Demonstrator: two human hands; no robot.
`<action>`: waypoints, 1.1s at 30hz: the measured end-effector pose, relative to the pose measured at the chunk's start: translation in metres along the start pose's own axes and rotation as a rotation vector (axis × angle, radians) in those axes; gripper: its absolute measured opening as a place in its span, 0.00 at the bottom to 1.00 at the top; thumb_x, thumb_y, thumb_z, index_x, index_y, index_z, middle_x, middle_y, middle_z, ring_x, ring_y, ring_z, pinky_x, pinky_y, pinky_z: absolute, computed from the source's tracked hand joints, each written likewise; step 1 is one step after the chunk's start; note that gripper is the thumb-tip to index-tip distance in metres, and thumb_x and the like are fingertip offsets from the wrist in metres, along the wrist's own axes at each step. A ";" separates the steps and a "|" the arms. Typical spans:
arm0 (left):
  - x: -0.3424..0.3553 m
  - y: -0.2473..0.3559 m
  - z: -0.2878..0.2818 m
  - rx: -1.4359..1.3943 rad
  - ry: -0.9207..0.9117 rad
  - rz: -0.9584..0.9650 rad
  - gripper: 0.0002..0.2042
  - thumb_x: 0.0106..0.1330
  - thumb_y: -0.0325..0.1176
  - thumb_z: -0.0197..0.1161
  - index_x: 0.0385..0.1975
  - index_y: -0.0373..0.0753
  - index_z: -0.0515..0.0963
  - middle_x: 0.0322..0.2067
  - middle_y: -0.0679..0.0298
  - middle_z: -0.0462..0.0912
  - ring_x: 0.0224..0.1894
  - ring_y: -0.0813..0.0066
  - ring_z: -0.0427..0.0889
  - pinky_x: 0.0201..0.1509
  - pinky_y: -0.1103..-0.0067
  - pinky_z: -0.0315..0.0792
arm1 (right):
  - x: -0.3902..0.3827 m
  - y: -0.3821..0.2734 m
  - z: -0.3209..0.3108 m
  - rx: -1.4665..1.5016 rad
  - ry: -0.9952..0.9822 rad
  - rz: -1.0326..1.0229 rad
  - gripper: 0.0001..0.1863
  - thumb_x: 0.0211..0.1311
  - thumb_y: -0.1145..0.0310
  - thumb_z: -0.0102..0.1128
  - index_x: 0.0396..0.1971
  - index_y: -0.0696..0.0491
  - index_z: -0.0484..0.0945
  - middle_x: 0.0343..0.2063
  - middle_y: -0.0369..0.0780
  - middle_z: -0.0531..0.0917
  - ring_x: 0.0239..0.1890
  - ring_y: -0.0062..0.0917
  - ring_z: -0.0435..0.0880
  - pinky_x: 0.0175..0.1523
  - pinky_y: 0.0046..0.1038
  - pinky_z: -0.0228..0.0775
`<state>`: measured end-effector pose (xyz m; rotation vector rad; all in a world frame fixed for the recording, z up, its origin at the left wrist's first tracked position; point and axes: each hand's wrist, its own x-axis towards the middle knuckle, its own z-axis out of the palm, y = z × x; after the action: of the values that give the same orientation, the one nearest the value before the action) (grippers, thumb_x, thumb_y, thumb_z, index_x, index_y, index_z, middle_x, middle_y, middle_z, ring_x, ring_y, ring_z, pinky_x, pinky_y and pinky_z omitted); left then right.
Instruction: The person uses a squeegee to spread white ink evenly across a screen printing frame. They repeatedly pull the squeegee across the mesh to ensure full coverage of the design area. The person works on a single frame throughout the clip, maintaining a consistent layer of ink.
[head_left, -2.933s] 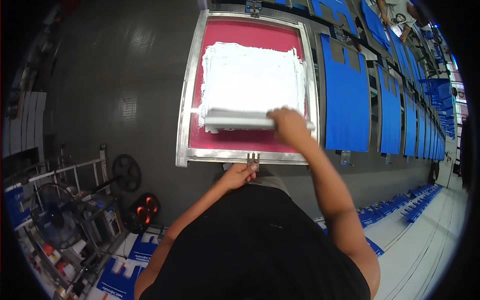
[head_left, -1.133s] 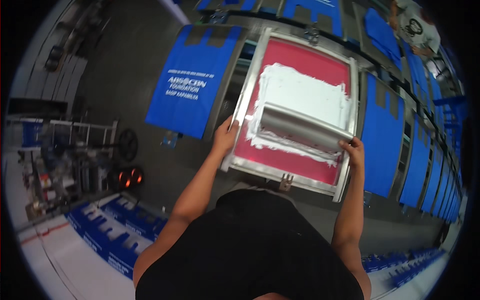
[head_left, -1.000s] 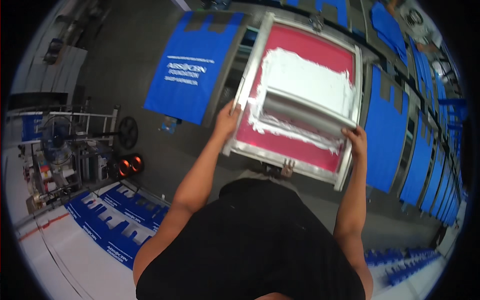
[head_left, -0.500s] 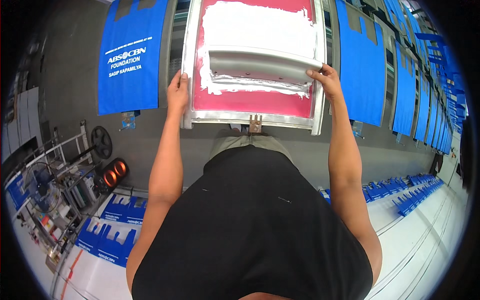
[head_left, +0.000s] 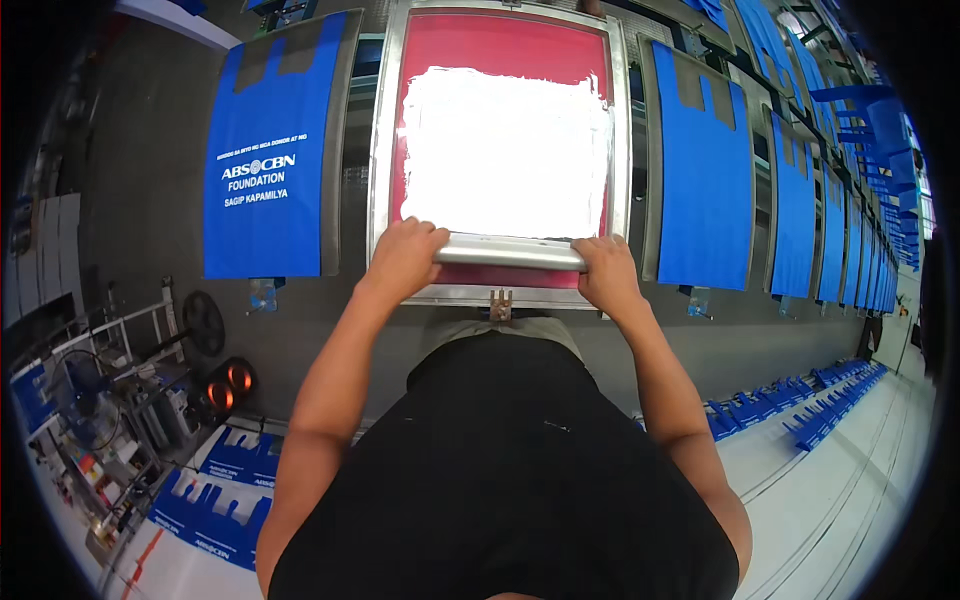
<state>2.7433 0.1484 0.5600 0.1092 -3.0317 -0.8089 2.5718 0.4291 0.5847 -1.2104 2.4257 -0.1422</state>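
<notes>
A silver squeegee (head_left: 512, 252) lies across the near part of a screen-printing frame (head_left: 383, 160), between my two hands. My left hand (head_left: 406, 258) is wrapped over its left end, and my right hand (head_left: 608, 272) grips the right end. Beyond the bar, a thick, uneven-edged layer of white ink (head_left: 505, 150) covers most of the pinkish-red screen (head_left: 500, 40). The squeegee's lower edge, against the screen, is hidden from me. At the middle of the frame's near side sits a small metal bracket (head_left: 501, 305).
A printed blue bag (head_left: 265, 190) lies on a board to the left. Plain blue bags (head_left: 700, 180) on boards run in a row to the right. Behind at left are a glowing orange heater (head_left: 230, 375) and several blue bags (head_left: 205, 515) laid out on a white surface.
The squeegee has come nearer to me, leaving an even white layer beyond it. My left hand has gone from the frame's side to the squeegee; my right hand has moved nearer with it.
</notes>
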 end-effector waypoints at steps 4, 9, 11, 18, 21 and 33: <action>0.056 -0.019 -0.017 -0.024 0.089 0.009 0.07 0.48 0.27 0.66 0.27 0.39 0.77 0.27 0.57 0.79 0.35 0.55 0.79 0.41 0.64 0.72 | 0.047 0.036 -0.025 0.067 0.161 -0.068 0.16 0.38 0.80 0.54 0.32 0.55 0.81 0.25 0.52 0.80 0.32 0.51 0.79 0.39 0.44 0.72; 0.144 -0.070 -0.009 0.115 0.261 -0.052 0.12 0.48 0.26 0.63 0.34 0.37 0.74 0.35 0.56 0.79 0.41 0.55 0.77 0.46 0.63 0.71 | 0.155 0.068 -0.037 -0.168 0.395 -0.118 0.15 0.47 0.76 0.56 0.39 0.52 0.77 0.32 0.41 0.82 0.42 0.35 0.80 0.57 0.47 0.62; 0.154 -0.080 0.015 0.155 0.226 -0.129 0.15 0.47 0.25 0.63 0.37 0.37 0.73 0.39 0.55 0.78 0.45 0.54 0.76 0.48 0.63 0.70 | 0.181 0.069 -0.016 -0.286 0.338 -0.064 0.17 0.48 0.77 0.56 0.42 0.51 0.75 0.36 0.41 0.80 0.45 0.35 0.79 0.58 0.50 0.61; 0.045 -0.030 0.023 0.082 0.112 -0.119 0.15 0.43 0.26 0.65 0.34 0.38 0.74 0.34 0.58 0.76 0.42 0.58 0.75 0.45 0.67 0.67 | 0.070 0.044 0.007 -0.029 0.181 -0.135 0.17 0.44 0.79 0.55 0.39 0.54 0.74 0.33 0.41 0.78 0.43 0.36 0.77 0.60 0.50 0.59; 0.005 0.006 0.010 0.000 0.032 -0.122 0.15 0.40 0.25 0.67 0.31 0.38 0.74 0.30 0.59 0.76 0.39 0.58 0.76 0.45 0.67 0.67 | 0.014 0.017 -0.006 0.032 0.115 -0.077 0.17 0.42 0.79 0.56 0.37 0.54 0.77 0.32 0.42 0.81 0.42 0.38 0.79 0.61 0.44 0.59; -0.011 0.012 0.040 -0.023 0.197 -0.073 0.15 0.38 0.23 0.65 0.32 0.36 0.77 0.33 0.56 0.80 0.39 0.56 0.78 0.43 0.64 0.69 | 0.004 0.003 0.015 0.022 -0.006 0.060 0.22 0.34 0.79 0.61 0.37 0.50 0.81 0.32 0.40 0.84 0.40 0.35 0.81 0.68 0.52 0.53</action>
<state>2.7527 0.1790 0.5311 0.2839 -2.8477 -0.7857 2.5739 0.4289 0.5692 -1.1255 2.4461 -0.1462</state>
